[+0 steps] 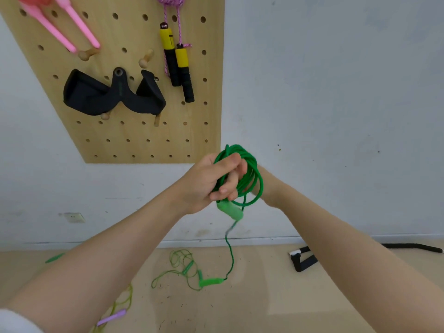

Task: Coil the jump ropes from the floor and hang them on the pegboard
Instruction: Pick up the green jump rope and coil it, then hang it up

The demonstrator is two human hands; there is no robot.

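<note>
At about 10 o'clock, the wooden pegboard (134, 131) carries two pink handles (72, 32) of one hung rope at its top left, one black strap-like holder (108, 97) below them, and to its right a purple rope (168, 3) ending in two yellow-and-black handles (179, 66); four bare wooden pegs (145, 60) show on the board. Low at 7 o'clock, on the floor (264, 296), lies one yellow-green rope (122, 299) with a purple handle (111, 317), and a blurred green shape lies further left near the wall. Near 6 o'clock sits a loose tangle of one thin light-green rope (177, 267) with two small handles. In the middle, the left hand (206, 181) has its fingers curled round the dark green jump rope (249, 179), the grip closed on the bundled loops, several turns of cord that cannot be counted exactly. The coil loops around the right hand (264, 186), which is mostly hidden behind the left hand and the coil, so I cannot tell whether its grip is open or closed. One light-green handle (230, 210) hangs just below the left fingers, and a single strand drops from it to a second green handle (211, 282) lying on the floor beside the thin tangle. At 4 o'clock, one black padded bar frame (305, 260) rests on the floor by the wall
</note>
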